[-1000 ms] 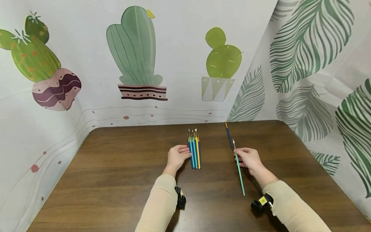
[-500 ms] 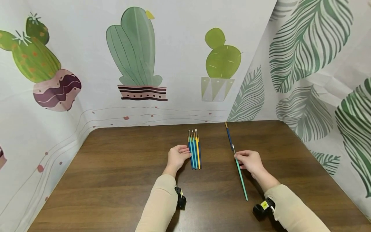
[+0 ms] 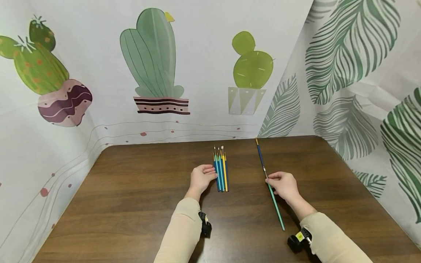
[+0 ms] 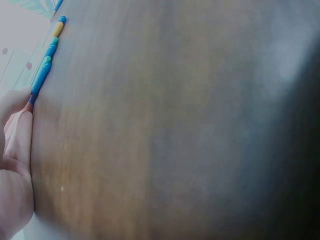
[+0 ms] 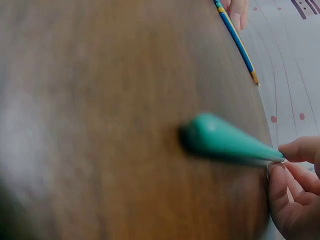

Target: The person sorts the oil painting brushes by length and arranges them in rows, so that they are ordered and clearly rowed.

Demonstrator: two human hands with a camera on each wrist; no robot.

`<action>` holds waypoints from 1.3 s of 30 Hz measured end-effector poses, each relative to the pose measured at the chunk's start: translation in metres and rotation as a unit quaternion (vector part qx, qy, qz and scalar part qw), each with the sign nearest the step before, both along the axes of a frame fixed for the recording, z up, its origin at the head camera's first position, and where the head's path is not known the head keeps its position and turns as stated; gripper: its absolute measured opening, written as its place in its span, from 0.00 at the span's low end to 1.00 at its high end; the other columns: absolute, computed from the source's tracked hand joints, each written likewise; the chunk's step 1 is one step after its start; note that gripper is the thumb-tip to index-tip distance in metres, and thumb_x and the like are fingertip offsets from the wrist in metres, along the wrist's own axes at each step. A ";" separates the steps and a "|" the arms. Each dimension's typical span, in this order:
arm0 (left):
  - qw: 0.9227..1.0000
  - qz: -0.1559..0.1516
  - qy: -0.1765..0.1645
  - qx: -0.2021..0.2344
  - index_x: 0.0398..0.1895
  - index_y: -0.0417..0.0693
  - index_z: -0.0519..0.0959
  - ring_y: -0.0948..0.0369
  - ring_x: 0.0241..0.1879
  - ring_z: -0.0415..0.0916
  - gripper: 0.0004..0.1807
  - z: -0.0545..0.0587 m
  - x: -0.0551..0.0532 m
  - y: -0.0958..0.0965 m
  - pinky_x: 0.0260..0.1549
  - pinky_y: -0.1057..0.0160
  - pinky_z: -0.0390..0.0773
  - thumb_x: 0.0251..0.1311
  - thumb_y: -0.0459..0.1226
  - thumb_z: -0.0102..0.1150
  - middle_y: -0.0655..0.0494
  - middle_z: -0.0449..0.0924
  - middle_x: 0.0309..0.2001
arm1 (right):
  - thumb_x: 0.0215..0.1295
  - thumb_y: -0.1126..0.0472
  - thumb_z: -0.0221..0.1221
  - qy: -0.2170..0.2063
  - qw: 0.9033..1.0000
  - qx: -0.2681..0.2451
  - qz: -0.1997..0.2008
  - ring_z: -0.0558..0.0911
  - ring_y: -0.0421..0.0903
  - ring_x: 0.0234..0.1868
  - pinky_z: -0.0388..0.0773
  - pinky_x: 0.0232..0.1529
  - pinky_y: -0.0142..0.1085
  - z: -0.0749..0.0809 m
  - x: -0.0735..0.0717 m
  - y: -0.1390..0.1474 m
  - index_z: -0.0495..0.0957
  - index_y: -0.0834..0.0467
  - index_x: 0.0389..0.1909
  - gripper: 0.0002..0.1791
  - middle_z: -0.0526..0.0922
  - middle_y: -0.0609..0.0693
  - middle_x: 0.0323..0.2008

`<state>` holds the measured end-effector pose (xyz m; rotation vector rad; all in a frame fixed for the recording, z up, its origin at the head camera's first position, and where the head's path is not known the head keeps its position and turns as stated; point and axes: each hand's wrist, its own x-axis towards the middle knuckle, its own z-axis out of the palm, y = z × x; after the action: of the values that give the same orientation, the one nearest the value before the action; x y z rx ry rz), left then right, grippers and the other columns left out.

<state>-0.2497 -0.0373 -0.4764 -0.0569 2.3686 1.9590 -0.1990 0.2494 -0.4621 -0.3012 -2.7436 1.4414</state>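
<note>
My right hand (image 3: 284, 186) pinches a teal-handled paintbrush (image 3: 276, 208) near its metal collar between thumb and fingers. That brush slants along the table, its tip meeting the handle end of a dark blue paintbrush (image 3: 260, 153) that reaches to the back edge. In the right wrist view the rounded end of the teal handle (image 5: 215, 135) looms close, thumb and fingers at its far end. My left hand (image 3: 200, 179), fingers extended, touches the left side of a row of blue, teal and yellow paintbrushes (image 3: 225, 173). The left wrist view shows their handle ends (image 4: 42, 75) side by side.
The brown wooden table (image 3: 131, 190) has a back edge against a white wall cloth (image 3: 204, 73) printed with cacti and leaves. Small black cameras (image 3: 205, 228) sit on both wrists over beige sleeves.
My right hand has drawn the teal paintbrush toward me and slightly right, so its tip now lines up with the blue brush's handle end. The left hand and the row have stayed put.
</note>
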 end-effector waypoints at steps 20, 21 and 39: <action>1.000 -0.003 0.003 0.010 0.51 0.32 0.75 0.49 0.49 0.81 0.22 0.001 0.000 0.000 0.48 0.59 0.81 0.51 0.26 0.65 0.38 0.82 0.48 | 0.55 0.63 0.63 0.007 0.999 0.045 0.001 0.78 0.41 0.15 0.77 0.17 0.33 0.002 0.003 -0.004 0.79 0.69 0.40 0.15 0.86 0.61 0.31; 1.000 -0.004 0.003 0.010 0.51 0.32 0.75 0.49 0.49 0.81 0.22 0.001 0.000 0.000 0.48 0.59 0.81 0.51 0.26 0.65 0.38 0.82 0.48 | 0.55 0.63 0.63 0.007 0.999 0.045 0.001 0.78 0.41 0.15 0.77 0.17 0.33 0.002 0.003 -0.004 0.79 0.69 0.40 0.15 0.85 0.61 0.31; 1.000 -0.008 0.005 0.012 0.51 0.32 0.76 0.49 0.49 0.81 0.22 -0.001 -0.002 -0.001 0.48 0.59 0.81 0.51 0.27 0.66 0.38 0.82 0.48 | 0.56 0.60 0.63 -0.002 0.999 0.039 0.004 0.79 0.42 0.17 0.79 0.18 0.34 0.007 0.002 -0.003 0.79 0.68 0.41 0.16 0.85 0.60 0.33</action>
<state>-0.2517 -0.0387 -0.4778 -0.0276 2.3433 1.9843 -0.1969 0.2464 -0.4555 -0.2903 -2.7994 1.3333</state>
